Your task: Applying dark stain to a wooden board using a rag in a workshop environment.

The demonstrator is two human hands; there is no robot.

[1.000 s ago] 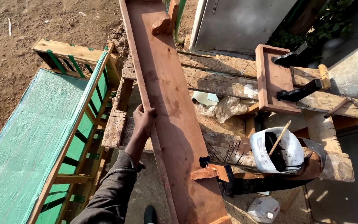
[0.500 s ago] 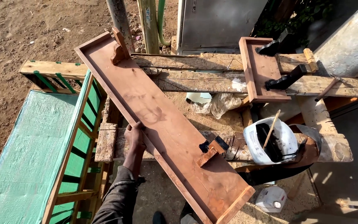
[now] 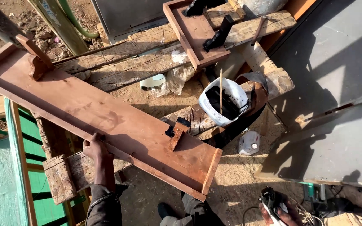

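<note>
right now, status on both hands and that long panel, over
Left hand gripping near edge of long brown panel. Right hand low, holding dark tool. Panel lying across wooden planks, white bucket beside it.

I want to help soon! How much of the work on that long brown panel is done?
Looks done: the long brown panel is reddish-brown over its top face and lies on wooden planks. In hand: the left hand grips its near edge, and the right hand holds a dark tool. Maybe left: the white tub of black stuff sits beside it.
</note>
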